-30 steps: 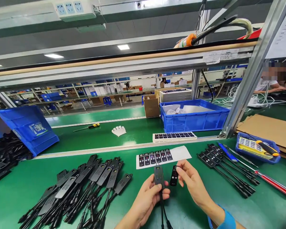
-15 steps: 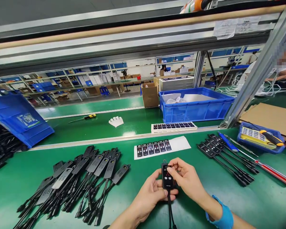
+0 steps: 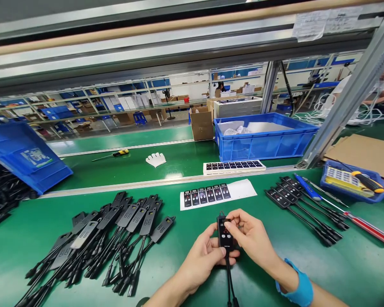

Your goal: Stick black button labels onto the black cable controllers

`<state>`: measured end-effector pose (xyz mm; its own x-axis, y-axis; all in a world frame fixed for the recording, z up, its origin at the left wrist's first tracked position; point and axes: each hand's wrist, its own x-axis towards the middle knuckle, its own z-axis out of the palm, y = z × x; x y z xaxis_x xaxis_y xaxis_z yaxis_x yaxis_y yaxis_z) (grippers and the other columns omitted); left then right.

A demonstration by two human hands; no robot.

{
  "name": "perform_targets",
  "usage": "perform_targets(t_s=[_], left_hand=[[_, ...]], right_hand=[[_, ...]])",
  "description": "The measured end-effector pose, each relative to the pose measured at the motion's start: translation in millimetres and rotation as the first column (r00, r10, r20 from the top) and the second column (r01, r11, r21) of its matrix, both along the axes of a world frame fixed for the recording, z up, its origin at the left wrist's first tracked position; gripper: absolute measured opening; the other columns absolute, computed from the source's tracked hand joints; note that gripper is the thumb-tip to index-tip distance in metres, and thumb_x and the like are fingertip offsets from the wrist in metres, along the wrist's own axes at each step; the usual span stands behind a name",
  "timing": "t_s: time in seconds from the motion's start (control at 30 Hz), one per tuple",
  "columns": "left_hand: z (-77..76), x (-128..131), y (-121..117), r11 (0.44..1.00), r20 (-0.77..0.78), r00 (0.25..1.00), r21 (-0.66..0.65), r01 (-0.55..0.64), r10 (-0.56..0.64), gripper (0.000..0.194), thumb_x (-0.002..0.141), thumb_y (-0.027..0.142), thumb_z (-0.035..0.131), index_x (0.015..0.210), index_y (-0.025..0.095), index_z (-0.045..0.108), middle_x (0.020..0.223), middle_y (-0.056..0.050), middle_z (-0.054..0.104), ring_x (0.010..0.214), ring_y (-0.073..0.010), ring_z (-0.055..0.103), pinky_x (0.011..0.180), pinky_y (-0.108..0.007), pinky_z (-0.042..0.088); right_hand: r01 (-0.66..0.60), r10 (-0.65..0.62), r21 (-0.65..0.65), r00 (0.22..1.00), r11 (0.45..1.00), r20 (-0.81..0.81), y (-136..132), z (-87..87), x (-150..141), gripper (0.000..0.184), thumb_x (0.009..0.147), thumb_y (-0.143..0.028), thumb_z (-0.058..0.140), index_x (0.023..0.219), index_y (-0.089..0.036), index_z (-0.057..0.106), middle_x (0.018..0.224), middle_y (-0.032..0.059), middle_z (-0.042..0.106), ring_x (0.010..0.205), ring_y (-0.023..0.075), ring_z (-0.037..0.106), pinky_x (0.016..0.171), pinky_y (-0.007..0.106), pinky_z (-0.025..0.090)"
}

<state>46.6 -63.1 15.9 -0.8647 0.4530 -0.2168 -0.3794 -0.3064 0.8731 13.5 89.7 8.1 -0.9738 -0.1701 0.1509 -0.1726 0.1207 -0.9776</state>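
My left hand (image 3: 208, 251) is wrapped around a small black controller (image 3: 224, 239) from the left, its thumb at the lower end and fingers behind. The controller stands roughly upright, with two white buttons and red marks on its face and two black cables hanging below. My right hand (image 3: 251, 234) is closed at the upper right of the controller, thumb pressed on its face near the dark window and fingers curled at the edge. Just beyond lies a label sheet (image 3: 243, 194) with several black labels on its left part and bare white backing on the right.
Many black controllers (image 3: 128, 215) with cables are heaped at left; several labelled ones (image 3: 281, 198) lie at right beside screwdrivers (image 3: 369, 228). More label sheets (image 3: 235, 166), a blue bin (image 3: 265, 143), a white glove (image 3: 155, 160) and a tilted blue crate (image 3: 28, 153) stand further back.
The camera view has shifted slightly. My left thumb has slid a little along the controller's lower end; my right thumb stays pressed on its face.
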Motion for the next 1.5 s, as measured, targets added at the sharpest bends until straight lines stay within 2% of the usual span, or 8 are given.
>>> perform_targets(t_s=[0.47,0.57,0.77,1.0,1.1,1.2,1.33,1.5], left_hand=[[-4.9,1,0,0.999,-0.049,0.999,-0.054,0.000,-0.003,0.070,0.074,0.037,0.072,0.130,0.016,0.037,0.098,-0.013,0.063,0.093,-0.0266,0.064,0.082,-0.038,0.049],[-6.1,1,0,0.998,-0.059,0.998,-0.056,0.007,-0.010,0.067,0.075,0.038,0.071,0.129,0.015,0.038,0.100,-0.013,0.064,0.093,-0.0262,0.064,0.082,-0.038,0.049],[-4.6,0,1,0.999,-0.063,0.998,-0.042,0.012,-0.015,0.055,0.074,0.034,0.071,0.119,0.016,0.044,0.095,-0.012,0.066,0.088,-0.0238,0.066,0.077,-0.033,0.050],[-4.6,-3,0,0.998,0.018,1.000,-0.054,0.009,-0.008,0.047,0.071,0.021,0.066,0.113,0.014,0.047,0.097,-0.013,0.066,0.083,-0.0252,0.067,0.079,-0.039,0.052],[-5.6,-3,0,0.999,0.038,0.999,-0.030,-0.011,0.012,0.040,0.080,0.032,0.059,0.114,0.013,0.048,0.099,-0.015,0.066,0.083,-0.0264,0.068,0.077,-0.039,0.053],[-7.1,-4,0,1.000,0.044,0.999,-0.002,-0.027,0.027,0.040,0.090,0.044,0.048,0.115,0.013,0.050,0.096,-0.016,0.066,0.080,-0.0260,0.068,0.070,-0.036,0.055],[-7.7,-5,1,0.998,0.058,0.996,0.000,-0.071,0.070,0.035,0.091,0.041,0.047,0.112,0.013,0.052,0.096,-0.014,0.066,0.072,-0.0216,0.069,0.063,-0.030,0.055],[-1.4,-8,-1,0.989,0.027,0.989,0.035,-0.145,0.144,0.030,0.091,0.039,0.048,0.108,0.015,0.052,0.091,-0.012,0.066,0.073,-0.0206,0.068,0.057,-0.023,0.053]], right_hand=[[0.037,-0.038,0.010,0.999,0.999,0.028,0,1.9,1,0.025,0.079,-0.042,0.061,0.079,-0.017,0.058,0.060,-0.0020,0.047,0.053,0.0106,0.042,0.047,0.021,0.035],[0.042,-0.043,0.027,0.999,0.999,0.028,0,0.4,1,0.023,0.079,-0.040,0.060,0.079,-0.017,0.057,0.059,-0.0022,0.047,0.051,0.0101,0.042,0.046,0.021,0.035],[0.075,-0.076,0.053,0.997,0.996,0.017,2,-4.8,-3,0.036,0.078,-0.034,0.062,0.107,-0.020,0.046,0.060,-0.0059,0.048,0.050,0.0108,0.045,0.045,0.021,0.037],[0.056,-0.051,0.138,0.998,0.989,-0.036,7,-6.2,-9,0.027,0.081,-0.035,0.059,0.102,-0.021,0.048,0.063,-0.0051,0.046,0.057,0.0120,0.048,0.052,0.022,0.039],[0.038,-0.032,0.151,0.998,0.988,-0.047,7,-6.7,-11,0.026,0.083,-0.036,0.058,0.102,-0.021,0.050,0.065,-0.0044,0.044,0.060,0.0122,0.047,0.052,0.022,0.040],[-0.007,0.009,0.134,1.000,0.991,-0.017,5,-10.0,-10,0.027,0.083,-0.036,0.058,0.105,-0.021,0.051,0.069,-0.0039,0.044,0.062,0.0121,0.048,0.052,0.021,0.042],[-0.119,0.116,0.129,0.993,0.984,0.033,-1,-14.3,-4,0.037,0.078,-0.031,0.064,0.111,-0.022,0.050,0.083,-0.0003,0.054,0.072,0.0144,0.054,0.062,0.024,0.049],[-0.347,0.354,-0.069,0.922,0.935,0.155,-7,-12.8,6,0.077,0.065,-0.024,0.078,0.130,-0.026,0.037,0.110,0.0043,0.056,0.088,0.0186,0.059,0.067,0.026,0.054]])
